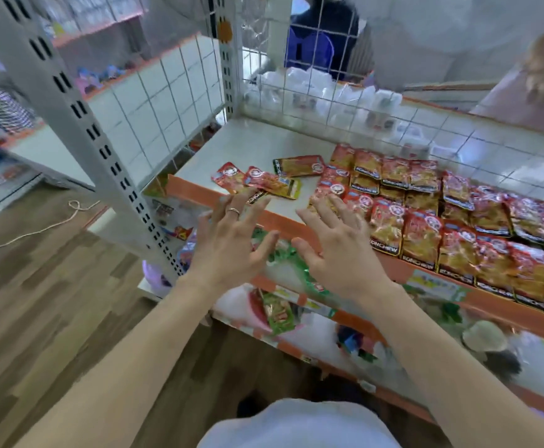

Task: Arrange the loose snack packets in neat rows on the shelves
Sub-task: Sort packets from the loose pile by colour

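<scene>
Red and yellow snack packets (425, 234) lie in overlapping rows across the right part of the white shelf (257, 147). Three loose packets lie to their left: one at the back (298, 165), and two (232, 176) (274, 185) overlapping near the orange front lip. My left hand (232, 240) hovers over that lip with fingers spread, its fingertips reaching the nearest loose packet. My right hand (338, 244) is also spread, its fingertips at the left end of the front row of packets. Neither hand holds anything.
A wire grid (329, 101) walls the shelf's back and left side, beside a slotted upright post (80, 111). Lower shelves (296, 318) hold green and mixed packets. A person in dark blue (322, 37) stands behind the grid. Wooden floor (38, 302) lies to the left.
</scene>
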The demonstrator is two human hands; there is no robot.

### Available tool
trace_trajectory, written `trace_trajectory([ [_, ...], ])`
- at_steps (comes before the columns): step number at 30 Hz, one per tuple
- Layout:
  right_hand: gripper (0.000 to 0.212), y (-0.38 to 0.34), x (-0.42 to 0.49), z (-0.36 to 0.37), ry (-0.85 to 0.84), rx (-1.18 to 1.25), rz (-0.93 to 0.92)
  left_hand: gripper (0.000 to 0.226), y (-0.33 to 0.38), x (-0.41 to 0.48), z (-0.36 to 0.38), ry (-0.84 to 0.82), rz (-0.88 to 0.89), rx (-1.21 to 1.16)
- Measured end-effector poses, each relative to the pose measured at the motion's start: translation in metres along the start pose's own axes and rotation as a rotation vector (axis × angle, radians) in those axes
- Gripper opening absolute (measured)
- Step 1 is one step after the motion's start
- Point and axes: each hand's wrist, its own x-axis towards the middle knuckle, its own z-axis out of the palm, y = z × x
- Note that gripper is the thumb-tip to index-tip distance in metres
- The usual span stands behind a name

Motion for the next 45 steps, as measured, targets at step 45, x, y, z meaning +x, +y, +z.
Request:
trace_trajectory([
  [45, 0.06, 0.027, 0.172, 0.056, -0.193, -0.094, 0.017, 0.024, -0.056, 0.174, 0.045, -0.076, -0.337, -0.171],
])
